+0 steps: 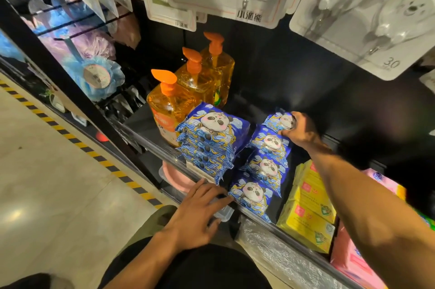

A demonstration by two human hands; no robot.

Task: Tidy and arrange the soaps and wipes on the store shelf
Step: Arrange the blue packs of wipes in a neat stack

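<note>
Three orange pump soap bottles (171, 110) stand in a row on the dark shelf (235, 105). To their right sits a stack of blue panda wipe packs (211, 140), and beside it a row of the same packs (266, 168) runs front to back. My right hand (299, 130) reaches deep into the shelf and grips the rearmost blue pack (280, 120) of that row. My left hand (200, 213) rests with spread fingers on the shelf's front rail (164, 147), touching the nearest pack (251, 197).
Yellow wipe packs (308, 208) and pink packs (353, 263) fill the shelf to the right. Blister-packed goods (367, 13) hang overhead. Bath sponges (96, 77) hang at left. A striped floor line (77, 140) runs beside the shelf base.
</note>
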